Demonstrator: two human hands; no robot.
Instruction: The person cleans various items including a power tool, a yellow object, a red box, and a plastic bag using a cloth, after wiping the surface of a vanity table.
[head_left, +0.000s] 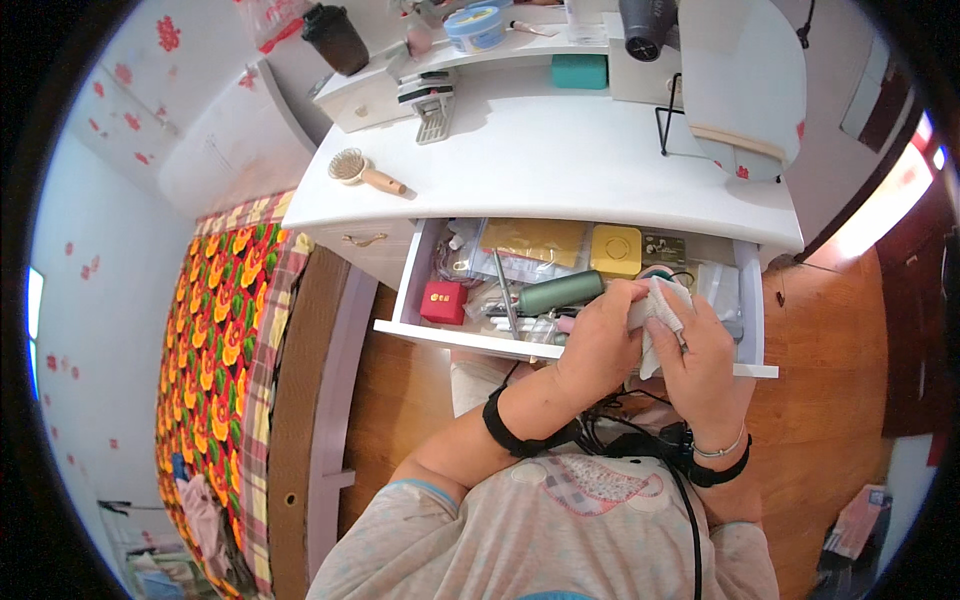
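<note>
Over the right part of an open white drawer (465, 343), both of my hands meet. My right hand (697, 356) grips a white cloth (660, 311), pressing it around a small pale object (637, 315). My left hand (607, 334) holds that object from the other side; most of it is hidden by fingers and cloth. Beside my left hand lies a green cylindrical case (561, 292). A grey metallic stick (505, 292) leans across the drawer's front. Farther left sits a red box (443, 302), and behind are a yellow square tin (616, 250) and a yellow envelope (536, 238).
A wooden-handled hairbrush (367, 172), a grey stand-like item (433, 109) and a round-topped mirror (742, 82) rest on the white dressing table (525, 165). A hair dryer (646, 30) stands above. Black cables (637, 427) cross my lap. A bed (217, 352) is at left.
</note>
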